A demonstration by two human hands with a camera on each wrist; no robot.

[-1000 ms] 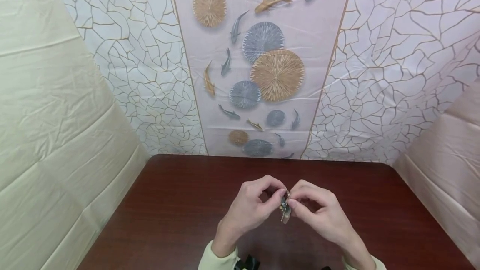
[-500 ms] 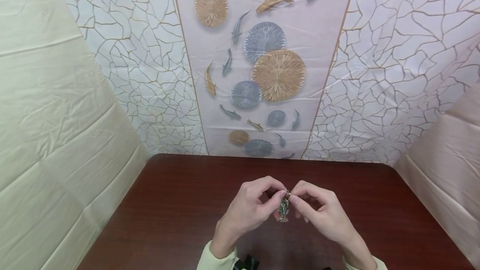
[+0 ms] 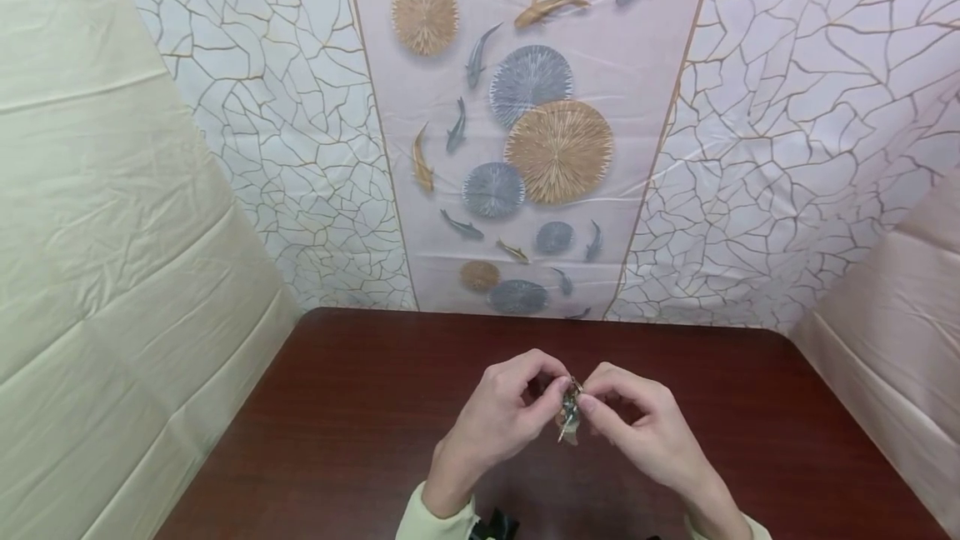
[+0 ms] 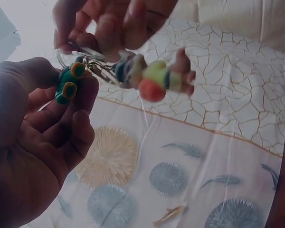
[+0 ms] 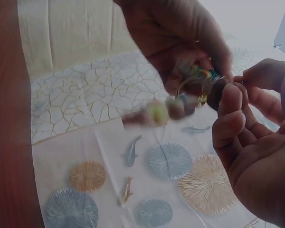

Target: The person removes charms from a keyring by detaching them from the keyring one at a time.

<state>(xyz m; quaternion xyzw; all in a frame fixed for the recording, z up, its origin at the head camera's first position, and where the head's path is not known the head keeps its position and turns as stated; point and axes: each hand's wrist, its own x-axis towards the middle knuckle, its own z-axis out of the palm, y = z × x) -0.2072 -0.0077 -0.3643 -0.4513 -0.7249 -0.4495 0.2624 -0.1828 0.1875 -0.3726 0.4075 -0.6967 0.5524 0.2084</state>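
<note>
Shiny metal key ring (image 3: 577, 386) between left hand (image 3: 498, 411) and right hand (image 3: 647, 422), pinched by fingers of both, neither clearly nearer; multicoloured figurine charms (image 3: 568, 423) dangle below, long axis near vertical in head view; dark red-brown tabletop (image 3: 352, 423) spreads both sides, far edge well apart

My head feed is bright and even, with soft sheen on the patterned cloth (image 3: 738, 136) behind the tabletop (image 3: 337, 423). My wrist feeds are dim and backlit: glare whitens the upper corner away from the tabletop, and the left grip (image 4: 35, 137) and right grip (image 5: 263, 152) sit in shadow. The figurine (image 5: 157, 113) smears, worst on the right wrist.
</note>
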